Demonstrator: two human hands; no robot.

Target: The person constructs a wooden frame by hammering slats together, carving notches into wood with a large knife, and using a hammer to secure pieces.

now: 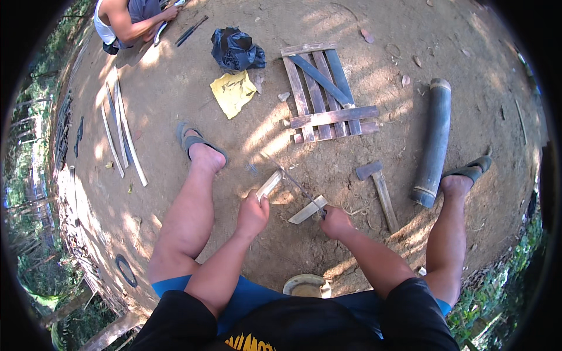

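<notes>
Two things are gripped: the left hand (253,214) is wrapped around the near end of a pale split strip (269,185), and the right hand (336,223) is closed around the handle of a knife (304,192). The strip slants forward and to the right from the left fist, over the ground between the person's spread legs. The narrow blade runs forward and leftward, its tip beside the strip's far end; whether they touch I cannot tell. Just left of the right hand, partly behind the blade, is a short pale slat (307,211). To the right of that hand a hatchet (384,199) lies on the bare soil (281,128), head away from the person, and a shallow bowl (288,287) sits close in front of the person's body. Further right, a thick dark bamboo section (433,146) lies lengthwise near the right sandal (471,171). Ahead is a slatted wooden frame (335,117), with a yellow cloth (232,95) and a crumpled black plastic bag (234,50) to its left. Several long strips (122,128) lie beyond the left sandal (195,140). At the upper left, another person (126,22) crouches near some dark, slender tools (192,30)
</notes>
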